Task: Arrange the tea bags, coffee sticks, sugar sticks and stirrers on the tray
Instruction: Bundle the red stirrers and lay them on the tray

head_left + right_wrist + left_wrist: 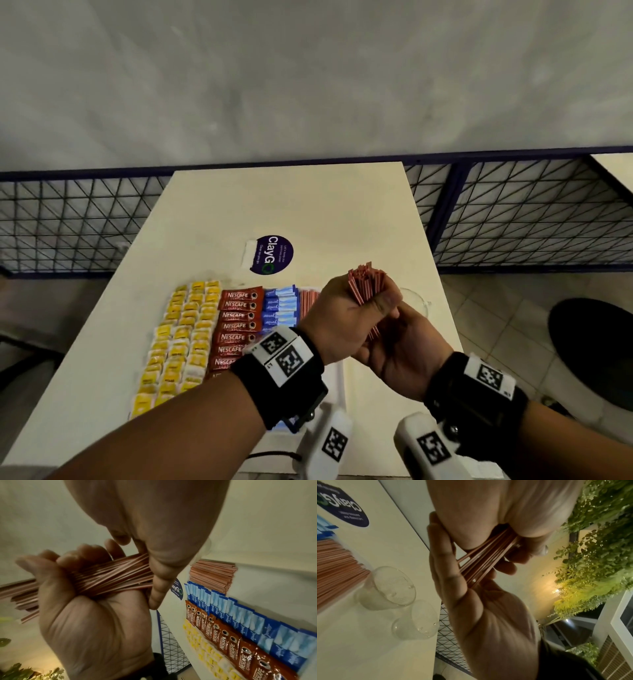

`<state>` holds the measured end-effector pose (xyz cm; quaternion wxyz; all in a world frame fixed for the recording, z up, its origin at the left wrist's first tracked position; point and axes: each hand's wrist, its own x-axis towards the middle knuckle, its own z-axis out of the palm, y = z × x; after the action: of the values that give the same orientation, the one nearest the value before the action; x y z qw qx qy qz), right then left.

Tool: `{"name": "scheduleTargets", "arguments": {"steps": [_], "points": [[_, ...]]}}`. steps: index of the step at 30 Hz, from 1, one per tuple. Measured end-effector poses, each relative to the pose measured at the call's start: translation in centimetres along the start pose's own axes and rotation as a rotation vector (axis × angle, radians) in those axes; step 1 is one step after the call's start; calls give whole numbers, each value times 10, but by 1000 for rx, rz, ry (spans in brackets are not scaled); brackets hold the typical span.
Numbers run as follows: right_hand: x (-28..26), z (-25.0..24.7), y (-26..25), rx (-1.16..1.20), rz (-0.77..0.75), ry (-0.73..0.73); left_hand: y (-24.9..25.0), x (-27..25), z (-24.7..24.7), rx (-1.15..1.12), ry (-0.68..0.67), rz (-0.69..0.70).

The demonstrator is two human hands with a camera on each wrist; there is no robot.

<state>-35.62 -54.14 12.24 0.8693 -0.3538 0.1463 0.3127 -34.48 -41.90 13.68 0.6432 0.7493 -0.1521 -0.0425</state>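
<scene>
Both hands, left hand (337, 318) and right hand (402, 346), are gripping a bundle of red stirrers (364, 286) above the tray (337, 380), just right of its stirrer row (some are crossing), so loosening either fist is risking spilled sticks.

Read "NESCAFE CLASSIC" on the red coffee sticks (239, 325), "Equal" in script on the blue sugar sticks (279, 308), "ClayGo" in white on the round purple sticker (272, 254) stuck to the table (212, 219), smaller sticker lines too blurred.
</scene>
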Motion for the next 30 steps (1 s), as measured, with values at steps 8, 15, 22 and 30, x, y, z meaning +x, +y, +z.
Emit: {"name": "scheduleTargets", "arguments": {"steps": [8,15,22,30], "points": [[9,-12,-20,-270,-172,174,1,1,-27,828,-224,20],[15,24,-16,-699,-322,218,-1,-2,-11,1377,-469,26],[21,19,-6,-549,-420,60,-5,-8,-33,839,-155,-116],[36,30,2,-740,-360,33,3,-24,-33,350,-118,-272]]}}
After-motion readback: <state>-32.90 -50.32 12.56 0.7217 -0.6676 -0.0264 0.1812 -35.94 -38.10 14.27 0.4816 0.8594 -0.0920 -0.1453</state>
